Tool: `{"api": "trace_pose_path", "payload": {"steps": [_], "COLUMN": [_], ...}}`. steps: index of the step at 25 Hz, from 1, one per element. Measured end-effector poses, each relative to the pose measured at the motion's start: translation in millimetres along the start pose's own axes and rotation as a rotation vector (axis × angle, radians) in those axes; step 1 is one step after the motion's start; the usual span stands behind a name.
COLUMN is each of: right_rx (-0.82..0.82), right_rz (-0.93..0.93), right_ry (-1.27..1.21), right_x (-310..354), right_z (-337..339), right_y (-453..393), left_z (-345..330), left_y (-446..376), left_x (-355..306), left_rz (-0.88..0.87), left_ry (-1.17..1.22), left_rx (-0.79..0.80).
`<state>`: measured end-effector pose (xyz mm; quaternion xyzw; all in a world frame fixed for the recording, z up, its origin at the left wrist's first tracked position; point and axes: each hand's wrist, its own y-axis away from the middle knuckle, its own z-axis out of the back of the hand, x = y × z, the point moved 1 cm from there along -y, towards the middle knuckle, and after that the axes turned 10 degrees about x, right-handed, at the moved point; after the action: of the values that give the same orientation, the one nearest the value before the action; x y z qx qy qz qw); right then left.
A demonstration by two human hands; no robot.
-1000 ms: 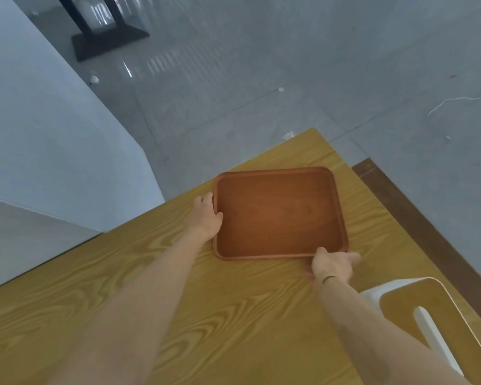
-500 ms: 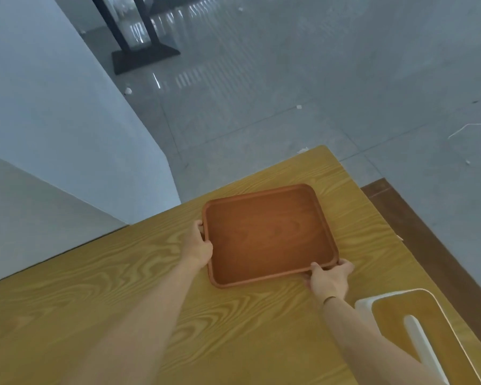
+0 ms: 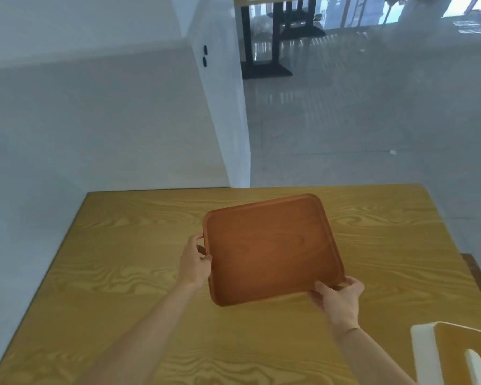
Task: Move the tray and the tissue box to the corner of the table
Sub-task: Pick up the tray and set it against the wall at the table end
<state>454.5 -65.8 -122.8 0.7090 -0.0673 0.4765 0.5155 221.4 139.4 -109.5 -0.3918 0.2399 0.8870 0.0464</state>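
Nearest, at the right front corner of the wood-grain worktop (image 3: 122, 273), stands the tissue box (image 3: 456, 354): white sides, wooden top with a white slot, partly cut off by the frame edge. It is well apart from both hands.

Two bare forearms reach forward over the worktop. Right hand (image 3: 339, 300) is clamped on the near right corner of the tray (image 3: 272, 248), thumb on top of the rim, fingers beneath. Left hand (image 3: 193, 262) is closed on the tray's left edge, thumb over the rim.

Tray: reddish-brown wood, rounded corners, raised rim, nothing in it. It sits skewed relative to the worktop edges, over the middle of the worktop. Whether it is touching the surface cannot be told.

Beyond the far edge: a white wall corner (image 3: 228, 120), glossy grey floor (image 3: 372, 120), and a dark table base (image 3: 264, 69).
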Motion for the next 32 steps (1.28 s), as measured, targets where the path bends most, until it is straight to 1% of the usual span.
{"api": "trace_pose_path", "payload": {"steps": [8,14,17,23,28,32], "right_rx": [0.205,0.327,0.341,0.333,0.316,0.266], "right_rz": [0.041,0.062,0.069,0.066,0.092,0.08], "right_ry": [0.101,0.129,0.139,0.14,0.122,0.115], "right_x": [-46,-86,-101,-110,-98,-87], "right_z": [-95,-156,-183,-214,-233,-243], "right_y": [84,155,179,189,164,136], "left_z": [112,189,217,244,249,248], "left_y": [86,144,158,151,111,68], "left_x": [113,193,219,239,232,215], "left_rz": [0.021,0.042,0.048,0.031,0.012,0.014], "left_ry": [0.111,0.186,0.198,0.203,0.193,0.141], "left_rx": [-0.204,-0.286,-0.303,-0.284,-0.26,-0.217]}}
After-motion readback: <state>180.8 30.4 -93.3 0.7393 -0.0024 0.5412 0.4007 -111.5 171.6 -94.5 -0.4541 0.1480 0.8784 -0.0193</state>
